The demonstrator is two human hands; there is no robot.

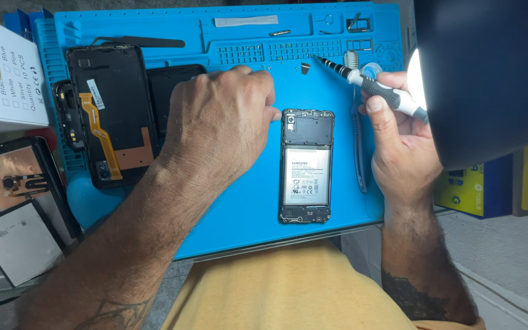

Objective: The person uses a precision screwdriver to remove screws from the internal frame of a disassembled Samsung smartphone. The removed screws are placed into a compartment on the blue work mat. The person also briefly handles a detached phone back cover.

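- Across the desk lies a large bright-blue silicone repair mat (239, 201), with moulded trays and grid pockets along its far edge that keep small parts from rolling off.
- On the mat's left side rests a larger opened black phone (108, 113), face down, an orange flex ribbon running along its inside; it sits well apart from the working area, as if set aside.
- Near the mat's centre lies a smaller opened black phone with its back cover off (305, 166), flat and lengthwise, its white-labelled battery and top circuit board exposed upward for access.
- The left hand (218, 122) rests knuckles-up on the mat just beside this phone's upper left corner. Its fingers are curled under, with the fingertips pressed toward the mat by the tray edge; whether they pinch a small part I cannot tell.
- The right hand (398, 143) is closed in a pencil-like grip on a slim precision screwdriver with a black-and-white ribbed handle (371, 85). The tool slants up and to the left, its tip over the grid pockets, away from the phone.
- A thin blue plastic pry tool (358, 143) lies on the mat between the phone and the right hand.
- Tiny screws (279, 61) lie scattered by the grid pockets, and a small dark bracket (305, 68) sits near them.
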